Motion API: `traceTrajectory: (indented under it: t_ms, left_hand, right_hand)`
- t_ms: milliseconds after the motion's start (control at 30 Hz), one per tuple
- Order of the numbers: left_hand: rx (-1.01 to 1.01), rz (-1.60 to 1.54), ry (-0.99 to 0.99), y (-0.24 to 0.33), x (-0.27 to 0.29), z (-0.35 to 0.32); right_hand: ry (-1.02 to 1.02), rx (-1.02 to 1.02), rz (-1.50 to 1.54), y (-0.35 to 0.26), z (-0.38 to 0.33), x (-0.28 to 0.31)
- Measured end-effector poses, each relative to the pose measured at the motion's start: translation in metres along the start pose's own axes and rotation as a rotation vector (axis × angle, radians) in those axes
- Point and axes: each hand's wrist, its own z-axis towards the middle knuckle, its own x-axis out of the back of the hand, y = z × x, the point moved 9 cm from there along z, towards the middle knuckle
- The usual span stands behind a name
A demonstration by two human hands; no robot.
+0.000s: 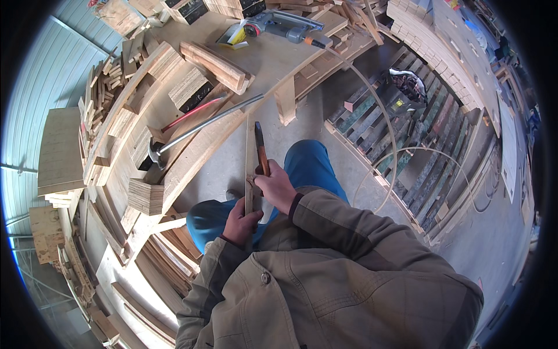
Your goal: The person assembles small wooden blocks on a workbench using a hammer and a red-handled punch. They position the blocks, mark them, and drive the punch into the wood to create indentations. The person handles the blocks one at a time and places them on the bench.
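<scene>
Left hand (241,224) grips a thin wooden strip (250,168); right hand (276,187) clasps a chisel (261,150); cluttered plywood workbench (273,58), concrete floor (343,157).

My right hand (276,187) covers the lower end of the dark-bladed, wooden-handled chisel (260,150); my left hand (241,223) hides the foot of the thin pale wooden strip (250,157). The grey power tool (285,26) on the bench (267,58) is too small for me to identify.
</scene>
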Motion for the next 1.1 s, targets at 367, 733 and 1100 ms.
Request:
traceTrajectory:
  t_ms: [367, 733, 1100]
  left_hand:
    - [0.006, 0.085, -0.028, -0.007, -0.001, 0.0]
    - [0.005, 0.133, 0.013, -0.027, 0.006, 0.003]
    - [-0.077, 0.188, 0.029, -0.001, -0.005, -0.012]
  right_hand:
    - [0.004, 0.09, -0.066, 0.006, 0.005, 0.002]
    - [-0.068, -0.078, 0.04, 0.02, 0.004, 0.003]
    - [-0.133, 0.013, -0.065, 0.015, 0.003, 0.011]
